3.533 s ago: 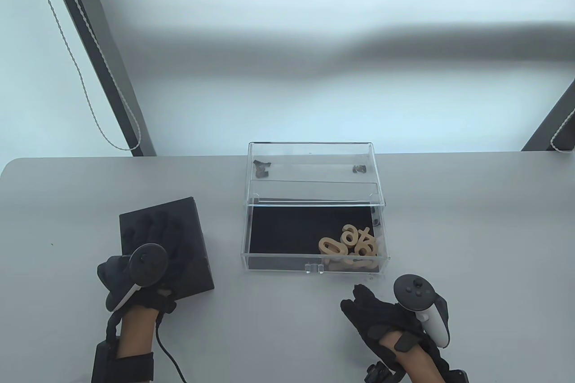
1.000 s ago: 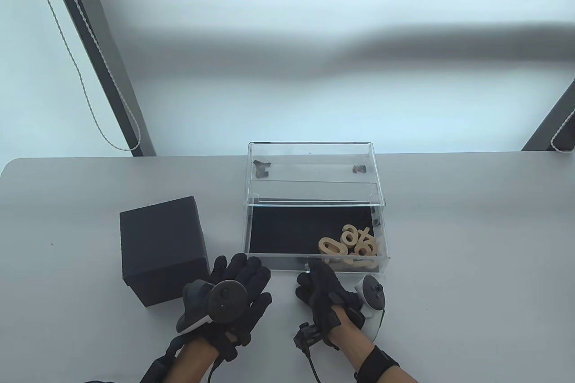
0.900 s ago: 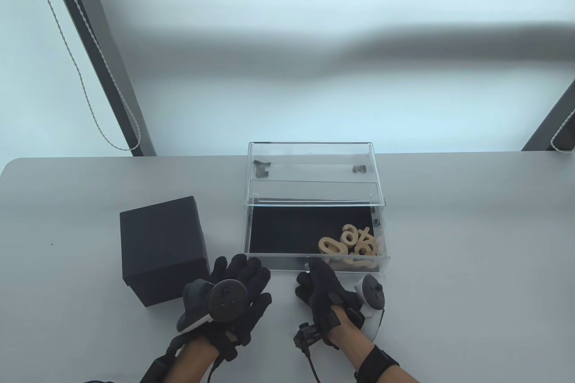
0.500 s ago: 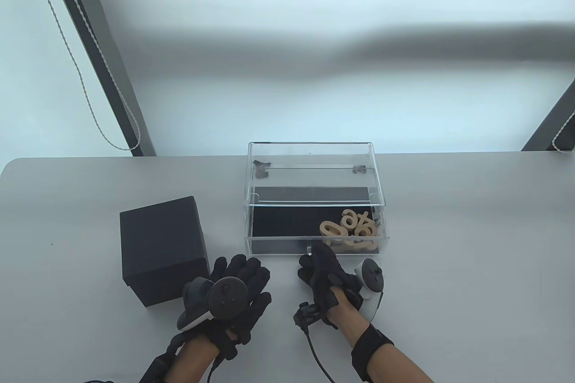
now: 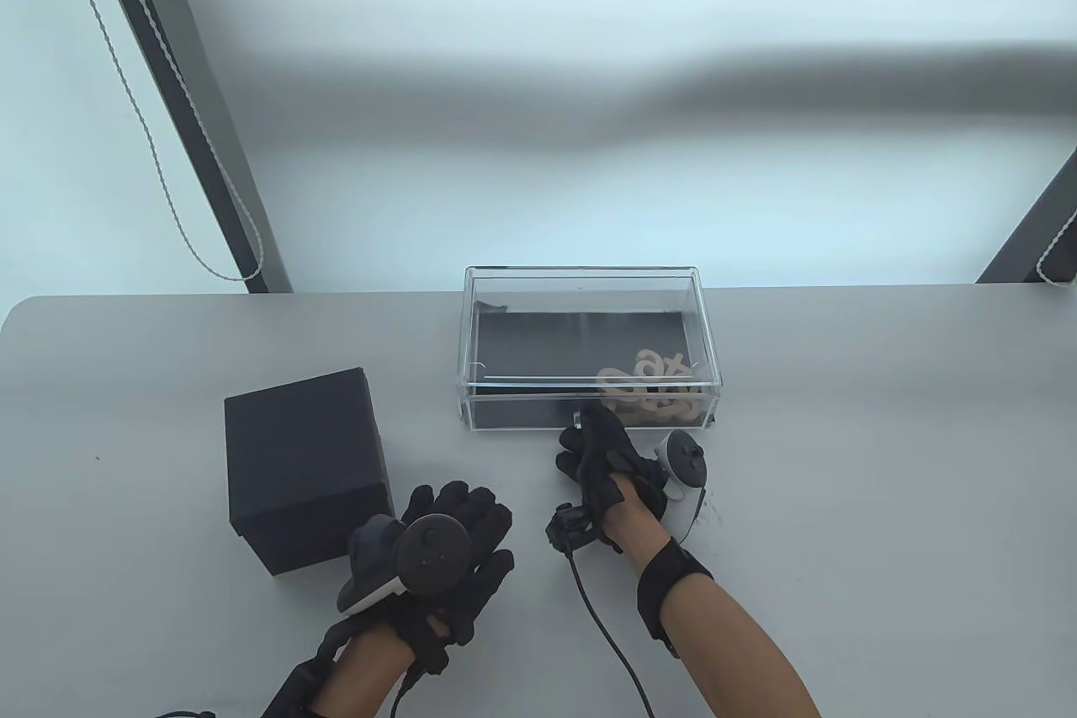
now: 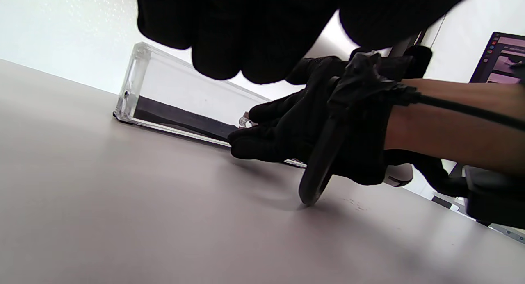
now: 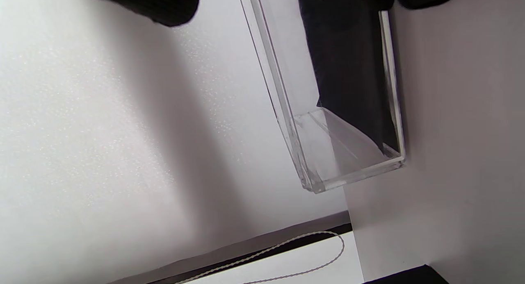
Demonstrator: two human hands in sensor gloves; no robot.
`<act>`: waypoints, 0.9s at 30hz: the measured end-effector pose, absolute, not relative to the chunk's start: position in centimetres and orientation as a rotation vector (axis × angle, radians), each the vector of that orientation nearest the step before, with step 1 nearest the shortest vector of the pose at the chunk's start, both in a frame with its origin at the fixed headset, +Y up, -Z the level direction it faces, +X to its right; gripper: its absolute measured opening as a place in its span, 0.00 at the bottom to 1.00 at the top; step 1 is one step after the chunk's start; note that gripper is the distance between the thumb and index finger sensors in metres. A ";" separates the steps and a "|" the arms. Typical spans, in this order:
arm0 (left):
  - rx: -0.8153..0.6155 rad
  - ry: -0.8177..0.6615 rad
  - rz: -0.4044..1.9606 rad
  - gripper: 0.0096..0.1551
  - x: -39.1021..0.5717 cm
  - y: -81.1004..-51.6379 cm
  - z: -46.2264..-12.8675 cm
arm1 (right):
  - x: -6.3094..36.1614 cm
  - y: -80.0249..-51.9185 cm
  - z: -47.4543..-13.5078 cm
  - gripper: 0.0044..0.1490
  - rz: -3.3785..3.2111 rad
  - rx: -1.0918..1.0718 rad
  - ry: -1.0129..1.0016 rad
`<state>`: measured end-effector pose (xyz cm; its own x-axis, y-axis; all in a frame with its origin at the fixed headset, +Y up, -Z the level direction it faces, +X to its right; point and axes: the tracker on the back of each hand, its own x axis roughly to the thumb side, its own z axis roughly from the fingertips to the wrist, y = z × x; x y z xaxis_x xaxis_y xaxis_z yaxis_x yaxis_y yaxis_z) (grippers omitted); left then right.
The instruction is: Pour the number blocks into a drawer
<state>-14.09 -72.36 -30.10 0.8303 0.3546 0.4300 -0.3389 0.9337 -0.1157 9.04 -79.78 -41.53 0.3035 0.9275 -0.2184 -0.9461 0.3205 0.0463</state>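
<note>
The clear acrylic case (image 5: 582,277) stands at the table's middle, with its black-lined drawer (image 5: 513,413) pushed almost fully in. Several tan wooden number blocks (image 5: 649,391) lie in the drawer's right part, under the case top. My right hand (image 5: 582,420) pinches the small clear handle (image 6: 245,121) at the drawer's front middle. My left hand (image 5: 458,506) lies flat on the table with fingers spread, holding nothing, to the left of the right hand. The right wrist view shows the case's left end (image 7: 348,153) from close up.
A black cube box (image 5: 303,461) stands left of the case, just beyond my left hand. The right glove's cable (image 5: 602,625) trails toward the table's near edge. The grey table (image 5: 883,457) ends at a frosted wall with a hanging bead cord (image 5: 210,268).
My right hand has pushed the drawer from wide open into the case, carrying the blocks with it. My left hand left the black box earlier and now rests flat on the table.
</note>
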 end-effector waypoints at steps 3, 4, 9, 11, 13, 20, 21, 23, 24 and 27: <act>-0.041 -0.463 0.369 0.40 -14.0 -72.5 -30.2 | 9.0 -79.7 -41.9 0.54 1.242 -0.087 0.228; -0.044 -0.463 0.368 0.40 -14.0 -72.5 -30.2 | 9.0 -79.7 -42.0 0.55 1.246 -0.083 0.228; -0.056 -0.462 0.365 0.40 -14.0 -72.6 -30.1 | 9.1 -79.7 -42.0 0.54 1.242 -0.083 0.228; -0.059 -0.461 0.363 0.40 -14.0 -72.6 -30.1 | 9.2 -79.8 -42.1 0.54 1.240 -0.083 0.230; -0.061 -0.459 0.360 0.40 -14.1 -72.7 -30.0 | 9.2 -79.9 -42.1 0.54 1.247 -0.082 0.232; -0.051 -0.450 0.366 0.40 -14.4 -72.6 -30.0 | 9.5 -79.9 -42.1 0.54 1.246 -0.081 0.241; -0.051 -0.450 0.367 0.40 -14.4 -72.6 -30.0 | 9.4 -79.9 -42.0 0.55 1.245 -0.081 0.243; -0.051 -0.449 0.367 0.40 -14.4 -72.6 -30.0 | 9.5 -79.7 -41.7 0.54 1.241 -0.082 0.243; -0.051 -0.450 0.366 0.40 -14.4 -72.6 -30.0 | 9.5 -79.6 -41.6 0.54 1.238 -0.081 0.243; -0.051 -0.452 0.365 0.40 -14.4 -72.7 -30.0 | 9.6 -79.4 -41.1 0.54 1.237 -0.074 0.245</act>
